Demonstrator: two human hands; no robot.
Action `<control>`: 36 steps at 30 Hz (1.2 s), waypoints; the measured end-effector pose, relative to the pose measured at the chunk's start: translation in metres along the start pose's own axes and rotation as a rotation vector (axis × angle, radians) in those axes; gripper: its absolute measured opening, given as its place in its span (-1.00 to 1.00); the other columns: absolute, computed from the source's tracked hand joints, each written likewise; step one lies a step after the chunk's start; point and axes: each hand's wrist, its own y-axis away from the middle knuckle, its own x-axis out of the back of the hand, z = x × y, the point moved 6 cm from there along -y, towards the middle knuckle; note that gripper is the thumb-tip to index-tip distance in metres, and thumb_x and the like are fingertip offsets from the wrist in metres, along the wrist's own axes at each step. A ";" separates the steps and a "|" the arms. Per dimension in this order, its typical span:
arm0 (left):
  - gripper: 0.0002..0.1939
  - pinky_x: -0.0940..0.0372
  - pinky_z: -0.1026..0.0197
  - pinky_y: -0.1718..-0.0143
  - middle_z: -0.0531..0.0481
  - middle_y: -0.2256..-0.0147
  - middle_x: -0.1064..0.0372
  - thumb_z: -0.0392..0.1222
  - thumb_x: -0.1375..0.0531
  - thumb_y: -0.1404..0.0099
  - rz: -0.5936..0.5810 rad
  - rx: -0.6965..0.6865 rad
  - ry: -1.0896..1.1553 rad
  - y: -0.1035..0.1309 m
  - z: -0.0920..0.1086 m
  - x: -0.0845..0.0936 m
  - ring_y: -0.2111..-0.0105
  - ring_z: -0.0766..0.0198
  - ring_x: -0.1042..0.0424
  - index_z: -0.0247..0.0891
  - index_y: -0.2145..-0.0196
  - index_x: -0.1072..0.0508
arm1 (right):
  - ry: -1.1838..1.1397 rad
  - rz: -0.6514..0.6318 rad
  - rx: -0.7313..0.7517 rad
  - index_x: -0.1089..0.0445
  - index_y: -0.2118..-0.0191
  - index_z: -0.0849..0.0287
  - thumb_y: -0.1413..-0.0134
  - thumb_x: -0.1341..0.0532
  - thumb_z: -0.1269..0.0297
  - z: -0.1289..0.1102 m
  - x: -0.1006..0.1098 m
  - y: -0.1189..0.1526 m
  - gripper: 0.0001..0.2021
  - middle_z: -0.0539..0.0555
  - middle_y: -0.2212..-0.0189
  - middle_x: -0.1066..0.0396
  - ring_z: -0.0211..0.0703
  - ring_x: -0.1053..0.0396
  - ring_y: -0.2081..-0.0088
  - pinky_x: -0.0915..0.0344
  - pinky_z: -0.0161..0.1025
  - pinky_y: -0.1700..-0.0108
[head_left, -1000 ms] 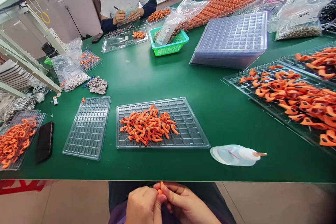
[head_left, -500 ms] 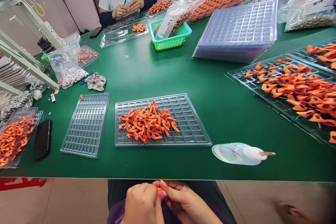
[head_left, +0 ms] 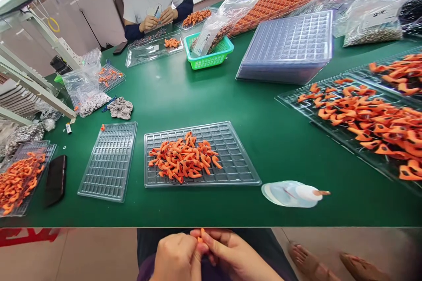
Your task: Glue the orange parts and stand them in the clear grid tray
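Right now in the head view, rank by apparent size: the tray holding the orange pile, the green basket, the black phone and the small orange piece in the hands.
1. Tray
2. Green basket, though farther off
3. Black phone
4. Orange piece

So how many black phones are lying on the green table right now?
2. One black phone lies near the left front edge, between two clear trays; another phone lies far back by the seated person. Bags may hide others.

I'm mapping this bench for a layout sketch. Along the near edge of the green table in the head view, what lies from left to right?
Tray of orange parts → black phone → empty clear tray → tray with orange pile → clear bottle lying down.
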 end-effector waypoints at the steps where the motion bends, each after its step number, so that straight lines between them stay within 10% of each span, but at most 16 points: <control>1: -0.52 -0.19 0.26 0.57 0.06 0.61 -0.39 -0.19 0.15 -0.53 0.001 -0.003 -0.004 0.001 0.000 0.000 0.63 0.33 -0.40 -0.20 0.52 -0.32 | 0.004 -0.005 0.000 -0.67 0.28 0.20 0.31 -0.59 0.01 0.000 0.000 0.001 -0.55 0.08 0.41 -0.55 -0.35 -0.27 0.43 -0.17 -0.43 0.37; 26: -0.60 -0.11 0.19 0.55 0.03 0.60 -0.36 -0.26 0.11 -0.51 0.179 0.131 0.010 0.019 0.003 -0.027 0.61 0.27 -0.39 -0.19 0.49 -0.29 | -0.123 0.062 -0.030 -0.61 0.46 0.17 0.50 -0.65 0.19 -0.003 0.006 -0.004 -0.63 0.03 0.44 -0.56 -0.22 -0.41 0.35 -0.30 -0.33 0.24; 36: -0.59 -0.12 0.21 0.55 0.05 0.61 -0.34 -0.25 0.13 -0.53 0.146 -0.017 -0.050 0.016 0.005 -0.016 0.63 0.30 -0.34 -0.19 0.47 -0.28 | -0.037 -0.005 -0.022 -0.64 0.33 0.19 0.26 -0.59 0.08 0.007 0.011 -0.003 -0.63 0.07 0.36 -0.55 -0.23 -0.39 0.33 -0.27 -0.33 0.23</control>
